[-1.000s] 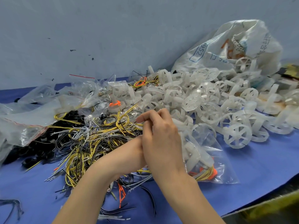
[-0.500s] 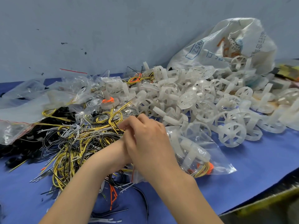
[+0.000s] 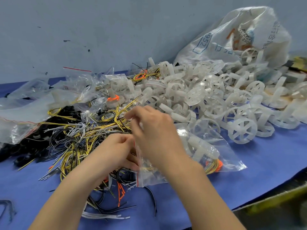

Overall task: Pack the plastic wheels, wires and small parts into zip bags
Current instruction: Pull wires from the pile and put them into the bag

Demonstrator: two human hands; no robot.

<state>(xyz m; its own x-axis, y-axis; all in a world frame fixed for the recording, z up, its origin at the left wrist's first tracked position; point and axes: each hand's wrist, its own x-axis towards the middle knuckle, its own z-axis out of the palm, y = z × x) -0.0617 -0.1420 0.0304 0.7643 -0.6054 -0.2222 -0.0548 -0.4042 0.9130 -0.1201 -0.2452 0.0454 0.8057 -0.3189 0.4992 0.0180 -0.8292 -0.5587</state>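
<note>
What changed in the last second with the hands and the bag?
The right hand lifted off the left hand and rose toward the wires; its fingers are blurred. The left hand, now uncovered, seems to grip the zip bag at its mouth. Bag, wheels and sack stayed put.

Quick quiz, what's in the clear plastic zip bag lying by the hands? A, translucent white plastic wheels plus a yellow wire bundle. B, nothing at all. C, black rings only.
A: translucent white plastic wheels and a yellow wire bundle show through the clear plastic zip bag.
</note>
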